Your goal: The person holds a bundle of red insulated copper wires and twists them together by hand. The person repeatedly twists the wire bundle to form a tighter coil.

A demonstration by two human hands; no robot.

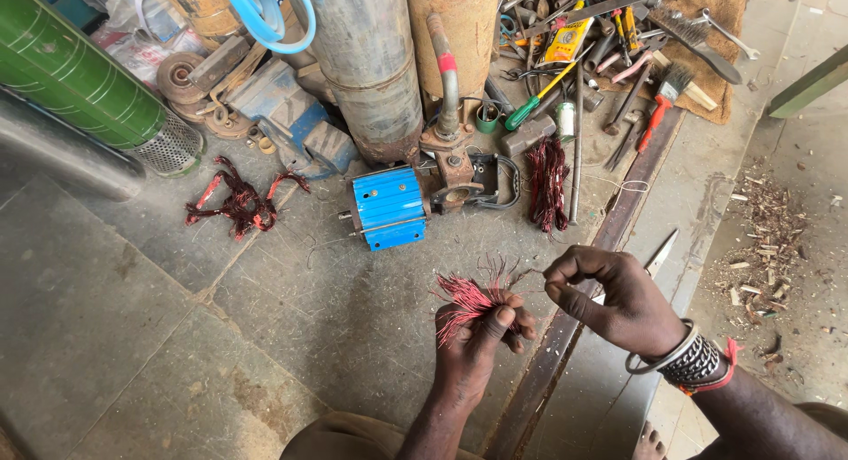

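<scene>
My left hand (481,341) grips a bundle of thin red copper wire strands (468,296) that fan out upward and to the left. My right hand (609,301), with metal bangles and a red thread at the wrist, pinches a single strand pulled out from the bundle's right side. Both hands hover low over the concrete floor, above a rusty metal bar (565,327). A pair of scissors (658,255) lies just behind my right hand.
A blue finned motor with a rusty pump head (393,208) lies ahead. Two more red wire bundles (240,202) (548,182) rest on the floor. Pipes, a green cylinder (75,71), tools and brushes (618,45) crowd the back. Wood chips (764,248) lie right.
</scene>
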